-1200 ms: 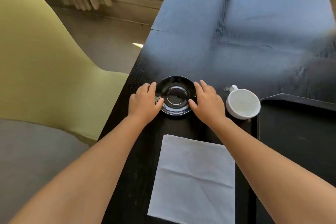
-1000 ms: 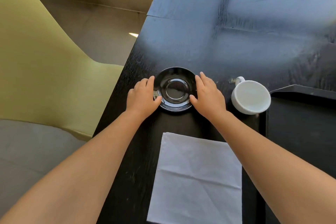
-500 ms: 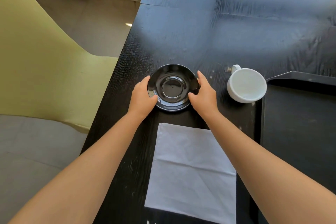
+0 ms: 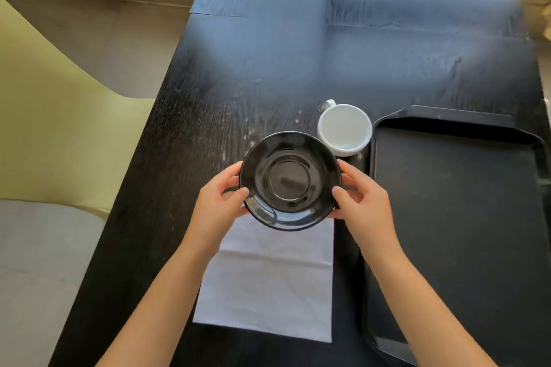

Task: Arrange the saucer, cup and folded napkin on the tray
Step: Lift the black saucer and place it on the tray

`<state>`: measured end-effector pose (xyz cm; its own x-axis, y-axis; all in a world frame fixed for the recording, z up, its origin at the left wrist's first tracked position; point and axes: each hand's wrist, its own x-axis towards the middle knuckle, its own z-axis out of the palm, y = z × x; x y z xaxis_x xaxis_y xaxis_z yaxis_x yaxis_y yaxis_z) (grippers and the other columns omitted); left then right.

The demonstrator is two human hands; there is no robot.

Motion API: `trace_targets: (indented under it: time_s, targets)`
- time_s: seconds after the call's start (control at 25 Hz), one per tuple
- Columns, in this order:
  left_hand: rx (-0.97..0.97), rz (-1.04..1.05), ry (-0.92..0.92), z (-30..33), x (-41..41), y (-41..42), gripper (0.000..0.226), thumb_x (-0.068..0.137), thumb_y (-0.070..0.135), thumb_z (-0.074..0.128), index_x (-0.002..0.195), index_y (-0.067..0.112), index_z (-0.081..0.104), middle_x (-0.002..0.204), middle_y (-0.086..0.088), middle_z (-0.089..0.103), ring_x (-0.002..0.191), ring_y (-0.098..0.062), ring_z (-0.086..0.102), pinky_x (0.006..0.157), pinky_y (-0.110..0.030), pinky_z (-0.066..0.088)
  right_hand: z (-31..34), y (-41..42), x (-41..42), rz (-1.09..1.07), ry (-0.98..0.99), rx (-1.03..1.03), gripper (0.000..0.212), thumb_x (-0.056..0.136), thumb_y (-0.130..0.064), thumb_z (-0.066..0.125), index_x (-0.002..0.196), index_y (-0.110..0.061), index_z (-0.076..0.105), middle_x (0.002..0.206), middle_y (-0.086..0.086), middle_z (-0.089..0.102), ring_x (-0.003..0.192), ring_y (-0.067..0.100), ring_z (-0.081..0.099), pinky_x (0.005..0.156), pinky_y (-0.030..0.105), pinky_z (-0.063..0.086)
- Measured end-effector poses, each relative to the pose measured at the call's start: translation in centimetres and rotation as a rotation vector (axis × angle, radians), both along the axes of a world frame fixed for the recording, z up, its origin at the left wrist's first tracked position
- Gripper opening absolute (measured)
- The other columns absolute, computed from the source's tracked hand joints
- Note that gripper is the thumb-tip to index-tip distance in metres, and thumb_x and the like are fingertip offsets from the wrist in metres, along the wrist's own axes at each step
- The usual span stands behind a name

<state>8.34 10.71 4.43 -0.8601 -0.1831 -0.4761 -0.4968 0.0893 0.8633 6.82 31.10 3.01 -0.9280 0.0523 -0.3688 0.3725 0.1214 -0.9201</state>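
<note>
Above the dark counter, the left hand and right hand grip the black saucer by opposite rims, seemingly lifted over the napkin. The white cup stands beside the bare tray.

Bright daylight glare on far table — edges bowed, corners soft.

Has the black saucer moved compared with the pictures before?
Yes. The saucer, held by the left hand and right hand, now overlaps the napkin and sits closer to the cup.
</note>
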Motion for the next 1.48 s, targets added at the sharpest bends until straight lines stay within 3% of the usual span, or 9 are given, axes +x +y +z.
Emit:
trace_targets:
  time_s: [0.24,0.4,0.56,0.76,0.96,1.08,1.32,1.4,1.48]
  targets:
    - [0.14,0.066,0.044,0.1,0.2,9.3,0.043,0.086,-0.008,0.055,0.118,0.02,0.061,0.097,-0.008,0.071,0.083,-0.008,0.069,0.066,-0.016,0.054,2.6,10.1,1.7,-0.213,-0.003,-0.058,0.043,0.087,0.01,0.052,0.116,-0.02,0.064,0.1,-0.001,0.071,0.086,0.012,0.07,0.06,0.025,0.059]
    - [0.057,0.091,0.051,-1.4,-2.8,15.8,0.029,0.083,-0.005,0.06,0.104,0.013,0.069,0.084,0.003,0.071,0.073,-0.002,0.068,0.065,-0.014,0.054,0.7,15.4,-0.4,-0.355,-0.049,-0.04,0.034,0.087,0.006,0.056,0.111,-0.017,0.064,0.097,0.0,0.072,0.082,0.011,0.071,0.057,0.022,0.058]
    - [-0.045,0.079,0.029,-3.7,-5.3,19.4,0.034,0.083,-0.001,0.062,0.115,0.007,0.066,0.088,0.001,0.07,0.088,-0.015,0.068,0.086,-0.037,0.056,-1.6,18.4,-2.5,-0.375,-0.087,-0.036,0.032,0.087,0.004,0.057,0.113,-0.013,0.062,0.1,0.004,0.07,0.087,0.013,0.068,0.055,0.02,0.057]
    - [-0.173,0.087,0.034,-5.3,-6.3,21.5,0.03,0.081,0.001,0.062,0.107,0.011,0.071,0.076,0.008,0.069,0.085,-0.018,0.068,0.089,-0.045,0.055,-3.5,20.1,-4.0,-0.357,-0.112,-0.037,0.032,0.088,0.005,0.056,0.116,-0.01,0.06,0.105,0.007,0.067,0.09,0.013,0.066,0.055,0.018,0.057]
    - [-0.372,0.058,0.071,-5.1,-6.3,22.6,0.029,0.084,0.004,0.061,0.11,0.013,0.07,0.08,0.001,0.069,0.074,-0.01,0.063,0.07,-0.011,0.045,-4.5,20.5,-4.6,-0.34,-0.139,-0.03,0.035,0.086,0.005,0.057,0.119,-0.008,0.06,0.107,0.008,0.067,0.09,0.015,0.066,0.057,0.02,0.058]
    - [-0.435,0.047,0.073,-5.1,-6.4,22.9,0.026,0.084,0.004,0.06,0.106,0.009,0.072,0.079,-0.004,0.072,0.071,-0.014,0.064,0.072,-0.018,0.046,-4.9,20.7,-4.5,-0.311,-0.126,0.05,0.033,0.086,0.006,0.056,0.115,-0.01,0.062,0.103,0.008,0.068,0.087,0.015,0.067,0.058,0.022,0.059]
    - [-0.592,0.057,0.103,-6.1,-6.3,23.6,0.017,0.081,0.0,0.055,0.064,0.001,0.058,0.062,-0.015,0.058,0.054,-0.02,0.045,0.055,-0.028,0.038,-5.0,20.7,-4.6,-0.255,-0.07,0.229,0.032,0.085,0.003,0.057,0.112,-0.014,0.063,0.087,0.002,0.065,0.076,0.011,0.066,0.055,0.018,0.056]
    - [-0.601,0.039,0.119,-6.0,-6.4,23.7,0.016,0.083,0.001,0.056,0.069,0.006,0.061,0.067,-0.011,0.057,0.056,-0.015,0.045,0.056,-0.023,0.037,-4.7,20.7,-4.6,-0.232,-0.073,0.26,0.033,0.086,0.0,0.058,0.115,-0.014,0.061,0.084,-0.002,0.063,0.074,0.01,0.065,0.053,0.014,0.054]
    - [-0.578,0.041,0.123,-5.5,-6.2,23.6,0.016,0.087,0.007,0.058,0.098,0.007,0.069,0.083,-0.01,0.064,0.065,-0.011,0.052,0.064,-0.02,0.039,-4.3,20.7,-4.5,-0.214,-0.1,0.293,0.035,0.087,-0.004,0.059,0.12,-0.013,0.058,0.085,0.0,0.063,0.074,0.01,0.063,0.058,0.018,0.056]
